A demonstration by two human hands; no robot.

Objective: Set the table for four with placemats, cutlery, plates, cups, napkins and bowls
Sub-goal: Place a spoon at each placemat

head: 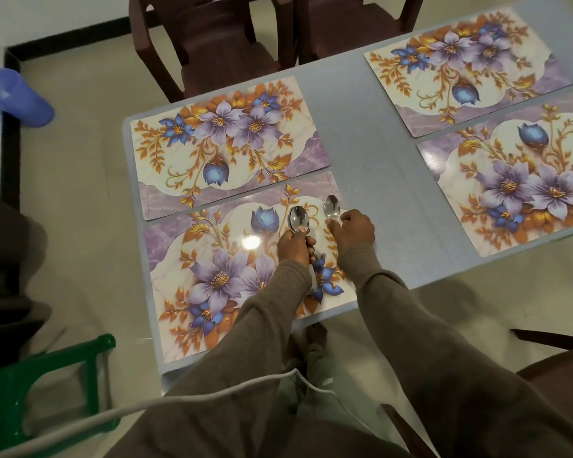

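Several floral placemats lie on the grey table (371, 133). Over the right end of the near left placemat (212, 266) my left hand (293, 244) grips a bunch of metal spoons (299, 219), one bowl sticking up above the fist and handles poking out below. Just to its right my right hand (353, 229) pinches a single spoon (332, 206) by the neck, its bowl pointing away from me near the placemat's right edge. More placemats lie at the far left (225, 143), far right (467, 67) and near right (523, 186).
Two dark brown chairs (219, 44) stand at the table's far side. Another brown chair (556, 358) is at my right, and a green chair (47, 385) at my left. A blue plastic cup (14, 97) lies on the floor at the far left.
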